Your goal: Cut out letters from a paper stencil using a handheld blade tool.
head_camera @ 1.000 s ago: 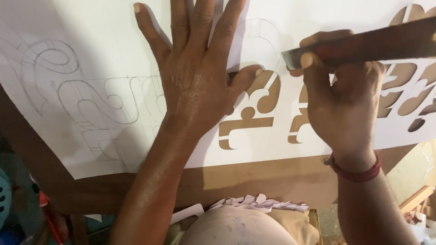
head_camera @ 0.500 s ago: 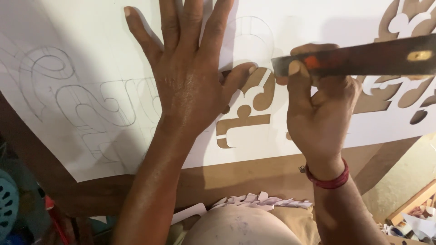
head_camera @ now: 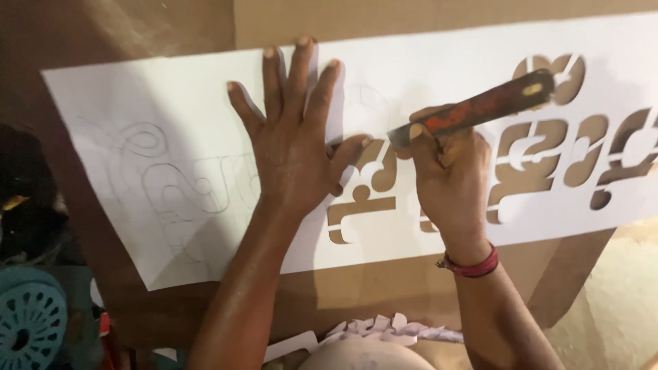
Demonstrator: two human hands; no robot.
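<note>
A large white paper sheet (head_camera: 425, 75) lies on a brown board (head_camera: 411, 288). Curly letter shapes are cut out of its right half and drawn in pencil on its left half. My left hand (head_camera: 295, 144) presses flat on the sheet, fingers spread, between the pencilled outlines (head_camera: 171, 185) and the cut-out shapes (head_camera: 363, 205). My right hand (head_camera: 449, 178) grips a cutting knife with a worn red-brown handle (head_camera: 486, 103). Its tip meets the paper just right of my left thumb.
Paper offcuts (head_camera: 384, 329) lie at the board's near edge, by my body. A teal perforated plastic object (head_camera: 31, 322) sits low on the left beside dark clutter. Pale floor (head_camera: 617, 301) shows at the lower right.
The view has shifted so both hands and the sheet appear lower in the picture, showing the sheet's top edge. The knife handle now tilts up to the right. My left hand stays flat.
</note>
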